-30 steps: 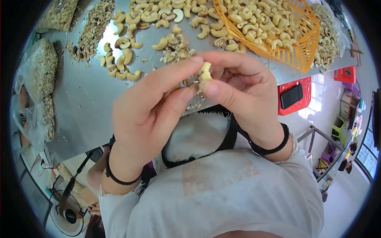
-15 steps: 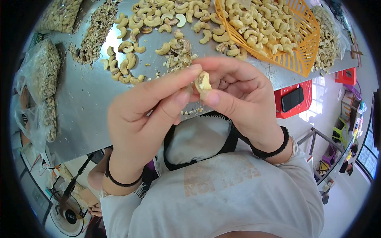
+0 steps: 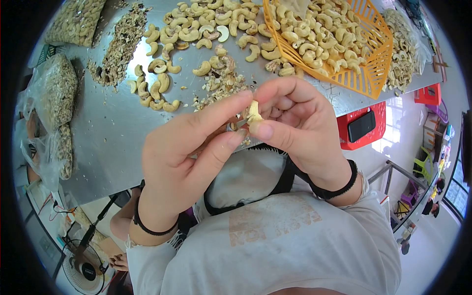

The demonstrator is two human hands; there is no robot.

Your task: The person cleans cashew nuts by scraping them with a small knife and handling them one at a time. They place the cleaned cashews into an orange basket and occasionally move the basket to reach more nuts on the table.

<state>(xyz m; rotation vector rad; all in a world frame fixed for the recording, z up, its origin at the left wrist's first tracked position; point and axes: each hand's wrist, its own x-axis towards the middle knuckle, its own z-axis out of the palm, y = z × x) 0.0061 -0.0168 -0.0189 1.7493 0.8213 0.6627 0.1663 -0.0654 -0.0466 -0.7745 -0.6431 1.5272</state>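
A pale cashew nut (image 3: 254, 112) is pinched between the thumb and forefinger of my right hand (image 3: 307, 125), above the table's near edge. My left hand (image 3: 184, 147) is closed, its forefinger tip close against the nut. Something small and thin shows between its thumb and forefinger, too hidden to name. Just beyond my fingers lies a heap of peeled skins and crumbs (image 3: 223, 83). Loose cashews (image 3: 157, 88) form a curved group on the left, and more cashews (image 3: 196, 22) are spread at the back.
An orange basket (image 3: 381, 73) full of cashews stands at the back right on the metal table (image 3: 105, 147). Skin scraps (image 3: 120, 49) and plastic bags (image 3: 61, 93) are on the left. A phone (image 3: 361, 127) lies on a red stool (image 3: 344, 135). A fan (image 3: 87, 270) is at lower left.
My left thumb has moved down, away from the cashew nut. The nut has turned in my right fingers and now shows a narrower, more upright side.
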